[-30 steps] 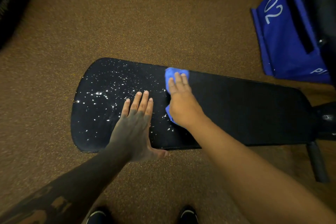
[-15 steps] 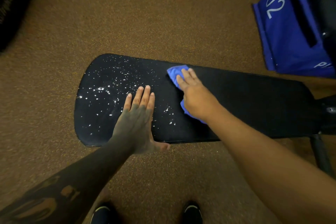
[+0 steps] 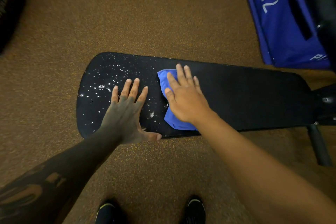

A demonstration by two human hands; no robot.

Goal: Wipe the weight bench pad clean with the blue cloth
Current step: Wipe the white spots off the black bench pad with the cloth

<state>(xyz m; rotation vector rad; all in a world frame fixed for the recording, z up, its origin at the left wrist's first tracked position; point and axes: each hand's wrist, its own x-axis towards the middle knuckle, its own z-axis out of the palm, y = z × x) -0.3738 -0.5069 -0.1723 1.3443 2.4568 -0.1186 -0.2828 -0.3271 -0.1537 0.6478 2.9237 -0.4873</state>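
Note:
The black weight bench pad (image 3: 245, 100) lies across the middle of the head view. Its left part is speckled with white droplets or specks (image 3: 107, 85); its right part looks plain black. My right hand (image 3: 185, 96) presses flat on the blue cloth (image 3: 164, 80), near the pad's middle. The cloth sticks out beyond my fingers and below my wrist. My left hand (image 3: 125, 111) rests flat on the speckled part, fingers spread, thumb over the pad's near edge, holding nothing.
Brown speckled floor (image 3: 145, 14) surrounds the bench. A blue panel marked "02" (image 3: 283, 23) stands at the top right. The bench's dark frame and leg (image 3: 318, 143) are at the right. My two shoes (image 3: 194, 209) show at the bottom edge.
My right hand has slid the blue cloth from the pad's far edge toward the near edge and spread flatter on it. My left hand has stayed where it was.

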